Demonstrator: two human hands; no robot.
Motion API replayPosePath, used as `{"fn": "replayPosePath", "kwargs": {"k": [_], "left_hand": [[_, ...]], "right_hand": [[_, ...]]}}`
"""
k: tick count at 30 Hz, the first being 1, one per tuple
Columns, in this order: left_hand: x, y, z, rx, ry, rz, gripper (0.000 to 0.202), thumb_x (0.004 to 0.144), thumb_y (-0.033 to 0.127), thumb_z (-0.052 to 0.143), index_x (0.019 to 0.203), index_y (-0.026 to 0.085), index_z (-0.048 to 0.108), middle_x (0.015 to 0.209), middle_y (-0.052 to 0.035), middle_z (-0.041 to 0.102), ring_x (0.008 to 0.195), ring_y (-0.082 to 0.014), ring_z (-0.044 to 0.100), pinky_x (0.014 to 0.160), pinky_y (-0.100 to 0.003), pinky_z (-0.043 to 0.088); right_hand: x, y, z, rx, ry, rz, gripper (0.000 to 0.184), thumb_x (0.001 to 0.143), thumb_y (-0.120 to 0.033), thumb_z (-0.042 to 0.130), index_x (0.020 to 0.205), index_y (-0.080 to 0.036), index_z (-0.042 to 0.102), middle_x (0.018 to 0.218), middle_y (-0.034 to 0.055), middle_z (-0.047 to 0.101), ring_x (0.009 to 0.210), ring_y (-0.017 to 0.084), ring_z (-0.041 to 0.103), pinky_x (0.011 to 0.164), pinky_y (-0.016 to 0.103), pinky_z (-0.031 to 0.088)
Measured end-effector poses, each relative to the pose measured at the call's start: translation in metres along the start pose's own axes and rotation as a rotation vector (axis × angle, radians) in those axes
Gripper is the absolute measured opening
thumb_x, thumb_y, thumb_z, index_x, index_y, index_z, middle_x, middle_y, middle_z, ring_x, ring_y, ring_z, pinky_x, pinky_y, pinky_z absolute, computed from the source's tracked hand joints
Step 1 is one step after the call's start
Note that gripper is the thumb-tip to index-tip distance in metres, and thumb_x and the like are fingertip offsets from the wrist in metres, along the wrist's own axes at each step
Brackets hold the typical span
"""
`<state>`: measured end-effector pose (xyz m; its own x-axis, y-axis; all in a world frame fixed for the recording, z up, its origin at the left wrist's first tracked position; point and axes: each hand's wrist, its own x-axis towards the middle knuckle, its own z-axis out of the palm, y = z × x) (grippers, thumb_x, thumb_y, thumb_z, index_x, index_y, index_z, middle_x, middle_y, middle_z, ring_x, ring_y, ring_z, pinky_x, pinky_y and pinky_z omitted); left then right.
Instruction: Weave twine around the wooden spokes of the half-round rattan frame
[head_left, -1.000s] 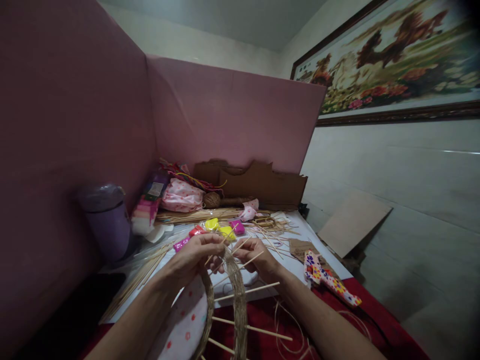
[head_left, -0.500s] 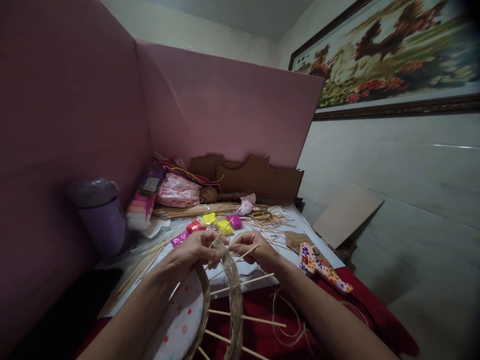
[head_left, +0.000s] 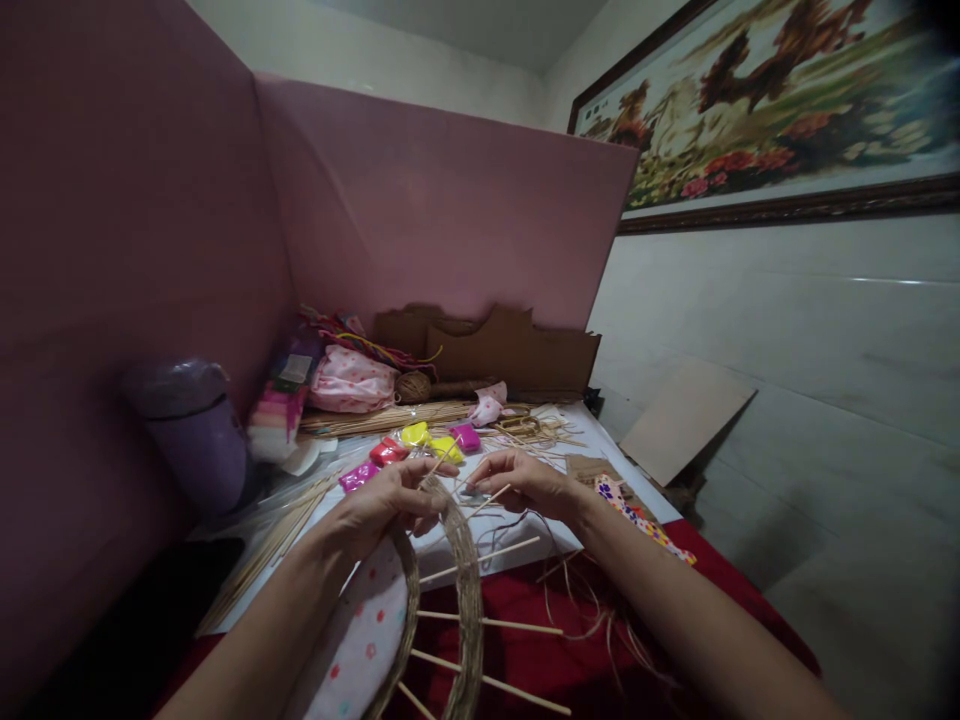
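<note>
My left hand [head_left: 397, 500] is closed on the upper edge of a round woven piece. Its outer band [head_left: 469, 590] is brown twine woven around thin wooden sticks [head_left: 521, 625] that jut outward like spokes. Inside the inner twine ring lies white fabric [head_left: 367, 630] with small red and blue prints. Just right of the band's top, my right hand [head_left: 525, 482] is pinched closed, apparently on a thin strand of twine; the strand at the fingertips is hard to make out. Loose twine [head_left: 585, 610] trails below my right wrist onto the red cloth.
Yellow [head_left: 416, 434], red and magenta packets lie beyond my hands. Bundled sticks [head_left: 292, 530], a twine ball [head_left: 412, 387] and cardboard [head_left: 517, 355] are around them. A purple bin [head_left: 199, 440] stands left. Flowered fabric [head_left: 645, 525] lies past my right forearm on the red cloth [head_left: 750, 590].
My right hand has moved right, away from the band's edge and my left hand. The loose twine has shifted and spread below my right forearm. My left hand keeps its grip.
</note>
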<state>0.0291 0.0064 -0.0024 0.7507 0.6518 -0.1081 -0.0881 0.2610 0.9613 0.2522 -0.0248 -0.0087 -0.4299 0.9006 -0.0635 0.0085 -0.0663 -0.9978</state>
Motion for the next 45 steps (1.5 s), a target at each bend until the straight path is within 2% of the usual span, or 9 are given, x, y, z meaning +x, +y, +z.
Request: {"fn": "replayPosePath", "kwargs": {"k": [8, 12, 16, 19, 23, 31, 37, 42, 45], "left_hand": [[-0.001, 0.002, 0.003, -0.005, 0.008, -0.024, 0.037, 0.058, 0.011, 0.072, 0.091, 0.015, 0.056, 0.052, 0.0055, 0.052, 0.041, -0.0049, 0.041, 0.042, -0.019, 0.02], [-0.001, 0.003, 0.005, 0.015, 0.02, -0.04, 0.037, 0.057, 0.013, 0.073, 0.091, 0.015, 0.056, 0.053, 0.0051, 0.053, 0.04, -0.0048, 0.041, 0.042, -0.019, 0.021], [0.0, 0.001, 0.004, 0.052, 0.05, -0.038, 0.039, 0.058, 0.015, 0.073, 0.093, 0.014, 0.057, 0.053, 0.0046, 0.053, 0.041, -0.005, 0.042, 0.042, -0.019, 0.019], [0.0, 0.0, 0.003, 0.051, 0.051, -0.036, 0.042, 0.058, 0.015, 0.073, 0.097, 0.014, 0.057, 0.054, 0.0047, 0.053, 0.042, -0.005, 0.042, 0.043, -0.019, 0.02], [-0.001, 0.001, 0.003, 0.042, 0.034, -0.043, 0.039, 0.058, 0.014, 0.072, 0.095, 0.012, 0.059, 0.055, 0.0045, 0.052, 0.042, -0.0048, 0.041, 0.043, -0.02, 0.022], [0.001, -0.002, -0.002, 0.021, -0.01, -0.033, 0.028, 0.055, 0.011, 0.071, 0.082, 0.011, 0.063, 0.056, 0.0033, 0.052, 0.045, -0.0045, 0.04, 0.044, -0.019, 0.025], [0.002, 0.0, -0.003, 0.062, 0.003, -0.034, 0.026, 0.055, 0.011, 0.072, 0.08, 0.01, 0.064, 0.056, 0.0021, 0.053, 0.045, -0.0051, 0.041, 0.044, -0.02, 0.024], [-0.002, 0.006, -0.002, 0.055, 0.032, -0.039, 0.025, 0.055, 0.013, 0.073, 0.077, 0.011, 0.062, 0.056, 0.0019, 0.054, 0.045, -0.0054, 0.042, 0.043, -0.019, 0.023], [-0.003, 0.009, -0.002, 0.028, 0.027, -0.04, 0.027, 0.055, 0.014, 0.073, 0.079, 0.012, 0.061, 0.055, 0.0032, 0.052, 0.043, -0.005, 0.041, 0.042, -0.019, 0.021]], "right_hand": [[-0.009, -0.027, -0.007, -0.366, -0.03, -0.13, 0.029, 0.07, -0.016, 0.05, 0.086, -0.013, 0.074, 0.046, -0.0056, 0.046, 0.042, 0.005, 0.032, 0.04, 0.018, 0.024], [-0.017, -0.034, 0.007, -0.782, 0.062, -0.345, 0.033, 0.066, -0.009, 0.049, 0.085, -0.016, 0.075, 0.068, 0.0023, 0.068, 0.056, 0.01, 0.051, 0.053, 0.021, 0.037], [-0.027, -0.039, 0.024, -1.211, 0.109, -0.555, 0.032, 0.068, -0.008, 0.054, 0.089, -0.02, 0.074, 0.072, 0.0039, 0.071, 0.061, 0.013, 0.056, 0.059, 0.025, 0.037], [-0.029, -0.04, 0.035, -1.329, 0.099, -0.593, 0.03, 0.068, -0.006, 0.053, 0.085, -0.02, 0.073, 0.066, 0.0029, 0.069, 0.058, 0.013, 0.055, 0.057, 0.024, 0.034], [-0.029, -0.036, 0.042, -1.331, 0.065, -0.583, 0.029, 0.069, -0.007, 0.052, 0.084, -0.021, 0.072, 0.065, 0.0014, 0.067, 0.058, 0.012, 0.054, 0.056, 0.023, 0.033], [-0.036, -0.029, 0.04, -1.276, 0.161, -0.611, 0.025, 0.075, -0.009, 0.05, 0.088, -0.018, 0.07, 0.072, 0.0044, 0.07, 0.062, 0.013, 0.059, 0.059, 0.025, 0.037], [-0.042, -0.024, 0.038, -1.128, 0.132, -0.6, 0.022, 0.078, -0.011, 0.053, 0.09, -0.017, 0.071, 0.07, 0.0052, 0.069, 0.061, 0.014, 0.058, 0.059, 0.025, 0.039], [-0.048, -0.021, 0.03, -0.783, 0.149, -0.378, 0.02, 0.08, -0.018, 0.055, 0.089, -0.016, 0.073, 0.071, 0.0041, 0.068, 0.058, 0.012, 0.053, 0.055, 0.024, 0.039], [-0.048, -0.023, 0.017, -0.532, 0.09, -0.217, 0.023, 0.077, -0.02, 0.056, 0.092, -0.017, 0.074, 0.068, 0.0014, 0.064, 0.056, 0.01, 0.045, 0.05, 0.022, 0.033]]}}
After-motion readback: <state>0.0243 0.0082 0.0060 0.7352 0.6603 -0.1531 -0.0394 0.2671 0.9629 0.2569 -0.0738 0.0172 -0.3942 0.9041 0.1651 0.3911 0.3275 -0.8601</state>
